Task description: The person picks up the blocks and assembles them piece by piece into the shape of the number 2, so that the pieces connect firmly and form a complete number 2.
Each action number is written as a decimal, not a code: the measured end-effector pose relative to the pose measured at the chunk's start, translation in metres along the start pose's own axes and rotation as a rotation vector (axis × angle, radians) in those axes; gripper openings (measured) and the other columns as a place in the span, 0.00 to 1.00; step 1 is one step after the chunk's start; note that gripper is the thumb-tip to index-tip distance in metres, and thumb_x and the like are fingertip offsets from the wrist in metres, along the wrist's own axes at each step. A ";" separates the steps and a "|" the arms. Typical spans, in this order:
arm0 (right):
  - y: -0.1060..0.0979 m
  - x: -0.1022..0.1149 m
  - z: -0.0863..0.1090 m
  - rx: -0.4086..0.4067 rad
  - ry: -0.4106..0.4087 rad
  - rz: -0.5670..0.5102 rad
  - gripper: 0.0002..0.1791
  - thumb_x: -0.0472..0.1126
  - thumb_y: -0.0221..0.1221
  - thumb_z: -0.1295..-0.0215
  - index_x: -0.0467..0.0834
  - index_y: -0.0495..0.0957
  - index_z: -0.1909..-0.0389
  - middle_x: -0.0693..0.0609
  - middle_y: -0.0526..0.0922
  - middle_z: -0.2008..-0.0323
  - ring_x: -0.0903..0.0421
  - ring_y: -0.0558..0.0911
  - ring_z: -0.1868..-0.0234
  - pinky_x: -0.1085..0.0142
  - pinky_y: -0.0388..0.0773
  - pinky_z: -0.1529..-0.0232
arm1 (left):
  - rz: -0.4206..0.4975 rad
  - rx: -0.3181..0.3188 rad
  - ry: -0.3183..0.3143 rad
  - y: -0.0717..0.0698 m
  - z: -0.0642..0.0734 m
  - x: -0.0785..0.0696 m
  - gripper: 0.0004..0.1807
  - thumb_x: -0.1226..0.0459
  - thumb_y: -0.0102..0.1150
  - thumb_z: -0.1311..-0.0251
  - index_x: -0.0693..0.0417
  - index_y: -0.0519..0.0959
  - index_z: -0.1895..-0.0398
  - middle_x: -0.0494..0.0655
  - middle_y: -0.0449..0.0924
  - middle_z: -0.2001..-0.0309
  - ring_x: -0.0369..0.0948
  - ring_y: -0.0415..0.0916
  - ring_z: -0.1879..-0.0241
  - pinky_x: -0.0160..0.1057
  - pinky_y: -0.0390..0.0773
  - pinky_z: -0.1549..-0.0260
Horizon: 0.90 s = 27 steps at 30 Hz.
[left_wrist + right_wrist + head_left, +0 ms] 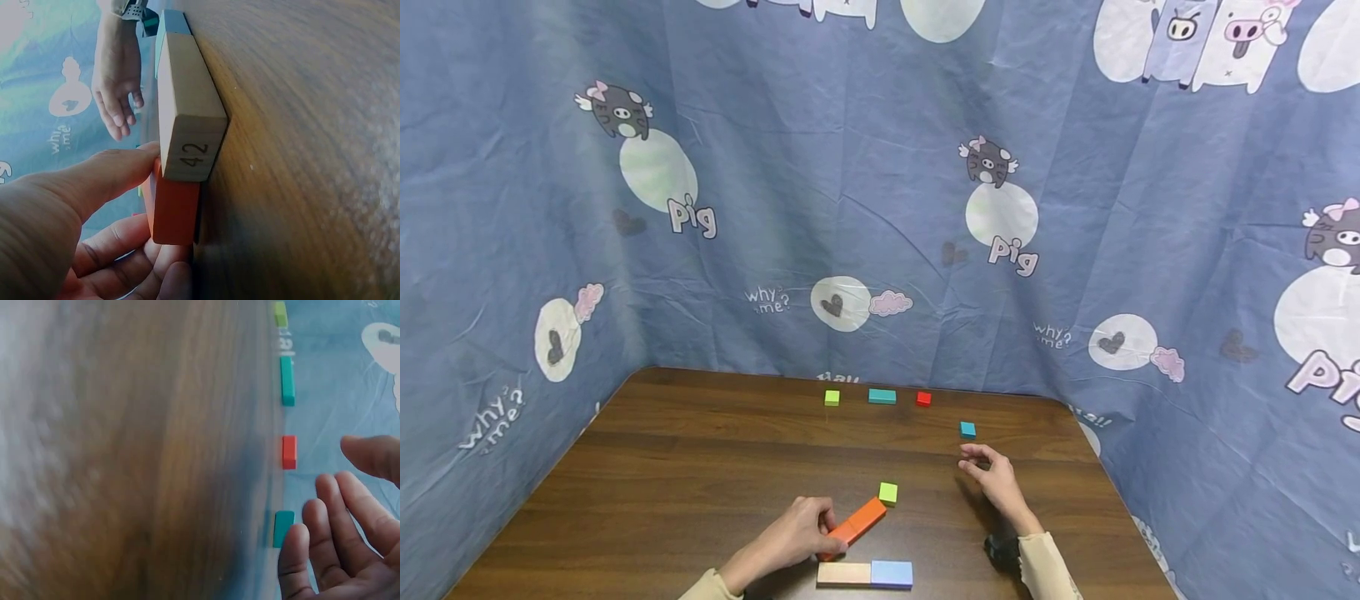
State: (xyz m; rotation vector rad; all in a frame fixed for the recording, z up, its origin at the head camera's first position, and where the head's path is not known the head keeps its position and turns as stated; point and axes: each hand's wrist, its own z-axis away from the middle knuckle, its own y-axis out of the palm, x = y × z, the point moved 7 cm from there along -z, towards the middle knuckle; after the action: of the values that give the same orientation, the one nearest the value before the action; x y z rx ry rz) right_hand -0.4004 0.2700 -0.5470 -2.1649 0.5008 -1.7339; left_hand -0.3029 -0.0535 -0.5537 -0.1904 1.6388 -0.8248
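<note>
My left hand (pixel 796 531) pinches the near end of an orange block (pixel 862 520), thumb on one side and fingers on the other. A seam crosses the orange length, which lies slanted with its far end at a lime green cube (pixel 888 493). Just in front lies a plain wooden block (pixel 844 574), end to end with a light blue block (pixel 892 573); in the left wrist view the wooden block (pixel 194 106) shows the number 42. My right hand (pixel 997 485) hovers with fingers loosely extended and nothing between them, close to a small blue block (pixel 967 430).
Along the back of the brown wooden table (pixel 700 450) stand a green block (pixel 832 397), a teal block (pixel 882 397) and a red block (pixel 923 399). A blue curtain (pixel 865 217) with pig prints hangs behind and along the sides.
</note>
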 end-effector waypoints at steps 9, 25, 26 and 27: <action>-0.013 -0.002 -0.010 -0.096 0.033 0.011 0.16 0.35 0.65 0.42 0.37 0.80 0.52 0.42 0.85 0.57 0.60 0.80 0.61 0.72 0.73 0.62 | -0.013 -0.014 0.011 -0.001 0.000 0.000 0.15 0.59 0.74 0.57 0.54 0.75 0.76 0.35 0.71 0.82 0.29 0.66 0.83 0.28 0.64 0.86; -0.021 -0.009 -0.032 -0.198 0.121 -0.061 0.17 0.35 0.63 0.41 0.36 0.79 0.50 0.39 0.84 0.54 0.63 0.79 0.62 0.72 0.73 0.66 | -0.035 -0.034 0.028 -0.002 0.001 0.000 0.16 0.58 0.74 0.58 0.53 0.75 0.76 0.34 0.71 0.81 0.28 0.65 0.82 0.29 0.64 0.85; -0.022 -0.009 -0.033 -0.200 0.123 -0.058 0.17 0.35 0.63 0.41 0.36 0.79 0.50 0.39 0.84 0.54 0.63 0.79 0.62 0.72 0.73 0.65 | -0.033 -0.036 0.029 -0.002 0.001 -0.001 0.16 0.58 0.74 0.58 0.54 0.75 0.76 0.34 0.71 0.81 0.28 0.65 0.82 0.29 0.64 0.85; -0.022 -0.009 -0.034 -0.203 0.127 -0.060 0.18 0.35 0.63 0.41 0.35 0.79 0.50 0.39 0.84 0.54 0.63 0.79 0.61 0.73 0.72 0.64 | -0.033 -0.037 0.030 -0.002 0.002 0.000 0.16 0.58 0.74 0.58 0.54 0.75 0.76 0.34 0.71 0.81 0.28 0.65 0.82 0.28 0.64 0.85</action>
State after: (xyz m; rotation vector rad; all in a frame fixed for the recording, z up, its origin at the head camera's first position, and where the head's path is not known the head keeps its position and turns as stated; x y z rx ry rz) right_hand -0.4337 0.2922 -0.5375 -2.2350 0.6774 -1.9375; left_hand -0.3018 -0.0553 -0.5525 -0.2325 1.6838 -0.8256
